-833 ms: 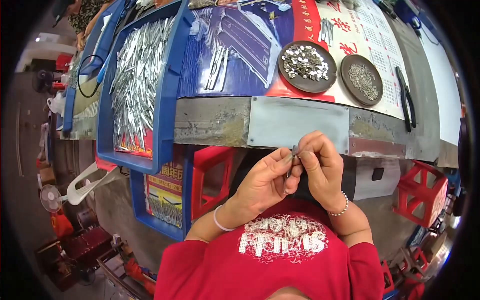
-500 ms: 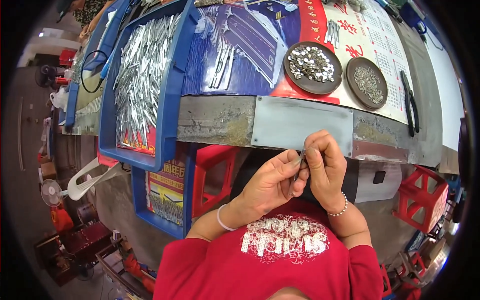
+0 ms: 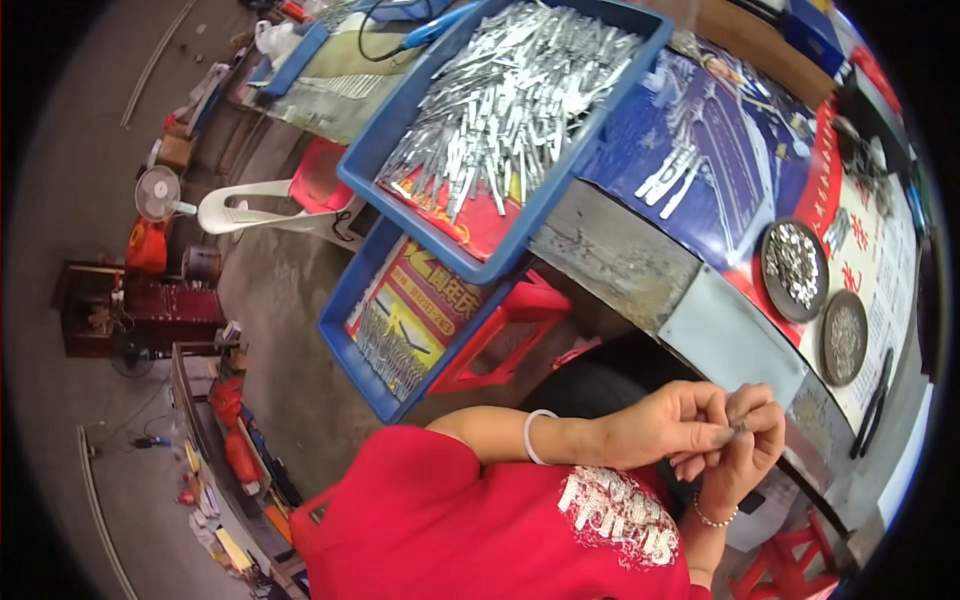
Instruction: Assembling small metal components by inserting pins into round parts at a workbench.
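Note:
My left hand (image 3: 665, 430) and my right hand (image 3: 752, 440) meet in front of my red shirt, near the table's edge. Both are closed, thumbs and fingertips pinching at the same spot. A bit of a small slim metal piece shows between the fingertips; most of it is hidden by them. Up and left of the hands, a blue tray (image 3: 358, 166) holds a heap of slim silvery metal pieces (image 3: 520, 95). Several similar pieces (image 3: 668, 180) lie on the blue printed sheet (image 3: 630, 150) on the table.
One dark round dish (image 3: 822, 285) holds small shiny discs; another dish (image 3: 828, 372) holds tiny metal parts. Black-handled pliers (image 3: 874, 405) lie at the right. A lower blue tray (image 3: 335, 335) with metal pieces stands beside a red stool (image 3: 500, 335). A pale plate (image 3: 730, 330) covers the table edge.
The view has swung left, so the table and trays now appear farther right and tilted. My hands stay together, still closed at the fingertips; less of the slim metal piece shows.

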The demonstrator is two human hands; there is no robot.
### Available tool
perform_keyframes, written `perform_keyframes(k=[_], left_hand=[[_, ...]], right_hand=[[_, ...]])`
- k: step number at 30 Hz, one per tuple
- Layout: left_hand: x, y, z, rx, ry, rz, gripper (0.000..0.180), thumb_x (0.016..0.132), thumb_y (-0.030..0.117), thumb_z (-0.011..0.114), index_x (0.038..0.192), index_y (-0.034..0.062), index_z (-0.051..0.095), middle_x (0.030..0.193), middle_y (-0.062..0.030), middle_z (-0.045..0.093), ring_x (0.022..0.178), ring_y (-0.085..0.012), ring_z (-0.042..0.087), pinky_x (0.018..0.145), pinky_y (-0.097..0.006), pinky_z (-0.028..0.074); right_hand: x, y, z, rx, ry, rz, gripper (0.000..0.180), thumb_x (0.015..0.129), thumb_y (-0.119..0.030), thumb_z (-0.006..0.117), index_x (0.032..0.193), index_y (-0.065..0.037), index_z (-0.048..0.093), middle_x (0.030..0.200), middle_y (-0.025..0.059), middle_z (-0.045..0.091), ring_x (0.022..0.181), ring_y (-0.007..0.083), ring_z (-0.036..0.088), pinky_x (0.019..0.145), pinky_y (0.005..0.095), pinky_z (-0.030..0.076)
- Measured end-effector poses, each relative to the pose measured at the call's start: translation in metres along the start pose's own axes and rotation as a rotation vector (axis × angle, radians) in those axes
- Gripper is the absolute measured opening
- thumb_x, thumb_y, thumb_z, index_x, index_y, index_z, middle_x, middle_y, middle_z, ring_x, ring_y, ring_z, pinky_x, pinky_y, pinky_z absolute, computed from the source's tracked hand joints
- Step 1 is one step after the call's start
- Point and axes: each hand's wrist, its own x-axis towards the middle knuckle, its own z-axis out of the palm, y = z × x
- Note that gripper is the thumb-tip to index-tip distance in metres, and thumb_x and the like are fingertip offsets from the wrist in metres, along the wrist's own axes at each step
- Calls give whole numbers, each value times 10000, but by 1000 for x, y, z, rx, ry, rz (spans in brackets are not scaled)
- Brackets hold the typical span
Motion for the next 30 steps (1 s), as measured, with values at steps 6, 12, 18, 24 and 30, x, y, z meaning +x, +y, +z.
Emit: perform_keyframes(k=[6, 12, 18, 24, 30], left_hand=[[-4, 5, -5, -80, 16, -28, 158, 926, 172, 554, 871, 47, 475, 723, -60, 578, 529, -103, 551, 478, -207, 452], [-5, 7, -11, -129, 42, -21, 147, 927, 164, 550, 873, 49, 476, 735, -57, 573, 565, -100, 555, 502, -211, 460], [-6, 9, -11, -71, 17, -27, 138, 924, 146, 542, 858, 46, 474, 728, -56, 570, 563, -102, 554, 500, -214, 458], [-10, 5, -12, -80, -9, -30, 140, 922, 145, 542, 861, 43, 469, 727, -64, 575, 550, -113, 558, 497, -216, 459], [-8, 2, -10, -127, -3, -22, 144, 927, 148, 536, 863, 43, 462, 732, -69, 581, 552, -115, 556, 494, -217, 456]], right_hand=[[4, -7, 0, -166, -56, 26, 338, 811, -265, 677, 717, -47, 435, 752, 59, 463, 652, 119, 415, 597, 234, 344], [-7, -7, 15, -609, -3, -115, 228, 915, -178, 528, 775, -20, 442, 822, 111, 500, 725, 178, 458, 674, 281, 383], [-8, -11, 16, -629, 8, -133, 209, 927, -189, 511, 824, -21, 442, 816, 121, 508, 712, 182, 451, 679, 282, 377], [3, -11, 7, -370, -136, 11, 337, 881, -312, 595, 770, -25, 456, 784, 95, 488, 701, 150, 429, 641, 254, 350], [-2, -11, 7, -569, -68, -98, 312, 923, -276, 539, 770, -17, 458, 821, 103, 483, 691, 142, 434, 608, 244, 367]])
